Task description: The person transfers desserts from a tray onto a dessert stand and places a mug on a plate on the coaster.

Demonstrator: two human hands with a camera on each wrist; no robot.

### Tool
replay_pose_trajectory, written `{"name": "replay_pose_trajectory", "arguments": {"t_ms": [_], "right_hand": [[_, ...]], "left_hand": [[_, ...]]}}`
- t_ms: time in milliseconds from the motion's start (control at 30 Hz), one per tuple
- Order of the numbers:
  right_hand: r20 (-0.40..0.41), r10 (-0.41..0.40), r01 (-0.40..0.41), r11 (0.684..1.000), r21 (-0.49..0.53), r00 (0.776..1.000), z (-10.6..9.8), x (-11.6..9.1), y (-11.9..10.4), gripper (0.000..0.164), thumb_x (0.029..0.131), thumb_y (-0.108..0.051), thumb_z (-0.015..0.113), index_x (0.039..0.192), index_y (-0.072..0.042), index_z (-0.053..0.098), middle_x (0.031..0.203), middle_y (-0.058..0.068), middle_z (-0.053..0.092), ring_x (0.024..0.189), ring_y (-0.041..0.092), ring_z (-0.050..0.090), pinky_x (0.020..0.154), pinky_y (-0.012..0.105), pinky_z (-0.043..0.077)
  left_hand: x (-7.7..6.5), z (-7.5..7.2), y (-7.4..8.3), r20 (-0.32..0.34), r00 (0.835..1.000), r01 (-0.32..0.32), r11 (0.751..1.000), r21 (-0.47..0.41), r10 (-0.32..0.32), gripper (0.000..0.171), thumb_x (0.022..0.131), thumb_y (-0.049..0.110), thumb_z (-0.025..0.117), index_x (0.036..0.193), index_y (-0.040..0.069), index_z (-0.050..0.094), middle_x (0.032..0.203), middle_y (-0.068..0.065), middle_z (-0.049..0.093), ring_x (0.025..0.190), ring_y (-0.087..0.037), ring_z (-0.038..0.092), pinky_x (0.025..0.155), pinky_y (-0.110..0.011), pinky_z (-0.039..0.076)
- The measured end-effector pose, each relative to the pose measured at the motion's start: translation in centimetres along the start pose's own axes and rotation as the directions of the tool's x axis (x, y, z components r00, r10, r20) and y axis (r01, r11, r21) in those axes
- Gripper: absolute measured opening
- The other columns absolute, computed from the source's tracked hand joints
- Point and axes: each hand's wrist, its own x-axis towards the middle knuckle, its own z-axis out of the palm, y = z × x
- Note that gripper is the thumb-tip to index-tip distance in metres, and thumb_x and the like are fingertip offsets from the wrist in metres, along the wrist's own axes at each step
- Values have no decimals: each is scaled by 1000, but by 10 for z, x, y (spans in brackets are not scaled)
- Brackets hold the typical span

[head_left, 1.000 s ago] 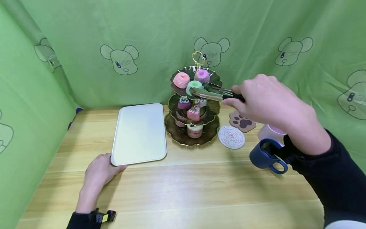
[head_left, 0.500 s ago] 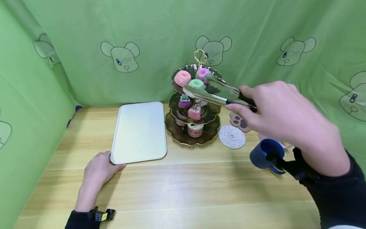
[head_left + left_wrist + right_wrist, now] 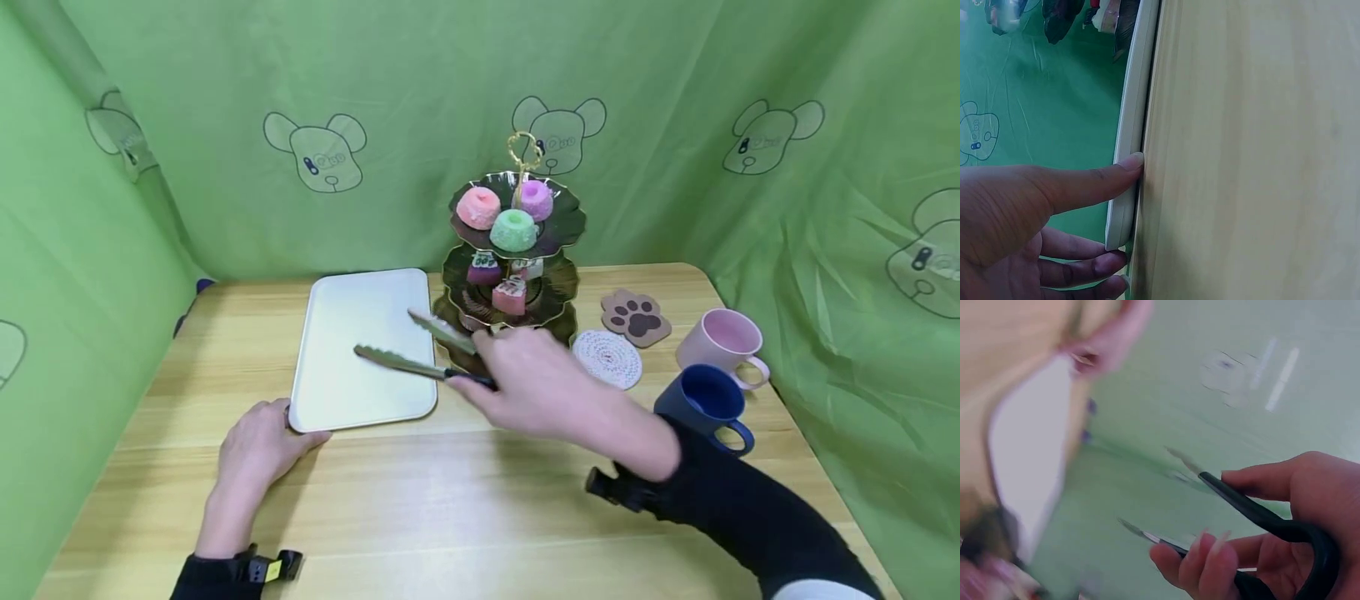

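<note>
My right hand [image 3: 536, 383] holds metal food tongs [image 3: 397, 360] by their black handles. The tong arms stand apart with nothing between them, over the right part of a white rectangular tray [image 3: 337, 333]. At the tray's near left corner, my left hand [image 3: 258, 446] grips the rim; in the left wrist view its thumb lies on the front edge and its fingers bend round the corner. Behind the right hand stands a three-tier dessert stand [image 3: 566, 221]. Its top tier bears a pink cake [image 3: 478, 207], a green cake [image 3: 513, 231] and a purple cake [image 3: 536, 200].
Small cake slices [image 3: 510, 296] sit on the middle tier; the bottom tier is mostly hidden by my right hand. To the right lie a round white coaster [image 3: 607, 358] and a paw-shaped coaster [image 3: 636, 318]. Beyond them stand a pink mug [image 3: 716, 346] and a blue mug [image 3: 697, 404].
My right hand has carried the tongs from the top tier down and left to over the tray. The green cake stays on the stand. My left hand keeps its place.
</note>
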Motion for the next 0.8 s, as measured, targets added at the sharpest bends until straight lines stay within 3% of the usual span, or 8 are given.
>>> {"name": "replay_pose_trajectory", "arguments": {"t_ms": [167, 367, 600, 800], "right_hand": [[-3, 24, -24, 997, -67, 1000, 63, 29, -4, 47, 100, -48, 70, 102, -1, 68, 76, 6, 62, 66, 29, 68, 55, 44, 56], [-24, 105, -107, 981, -164, 994, 120, 68, -13, 59, 102, -48, 64, 117, 8, 67, 89, 15, 70, 73, 32, 73, 54, 40, 58], [-16, 157, -157, 970, -187, 987, 158, 105, -29, 50, 104, -48, 61, 107, 2, 66, 87, 9, 69, 77, 26, 73, 58, 36, 60], [-20, 194, -194, 957, -216, 981, 175, 127, -39, 54, 105, -48, 60, 115, 4, 66, 89, 8, 68, 79, 21, 74, 58, 32, 59]], "left_hand": [[0, 0, 1, -5, 1000, 1, 1000, -2, -1, 68, 80, 48, 91, 112, -9, 70, 103, -32, 70, 92, -48, 67, 69, -56, 53], [0, 0, 1, -2, 1000, 7, 1000, 6, -7, 69, 81, 47, 91, 114, -9, 70, 105, -33, 70, 95, -51, 67, 72, -58, 54], [-1, 1, 1, 3, 1000, 12, 1000, 6, -12, 69, 81, 47, 91, 114, -9, 69, 100, -29, 69, 91, -47, 66, 70, -57, 54], [-1, 0, 1, -1, 1000, 18, 1000, 4, -18, 65, 80, 45, 92, 110, -8, 69, 95, -27, 68, 87, -44, 66, 67, -55, 53]]}}
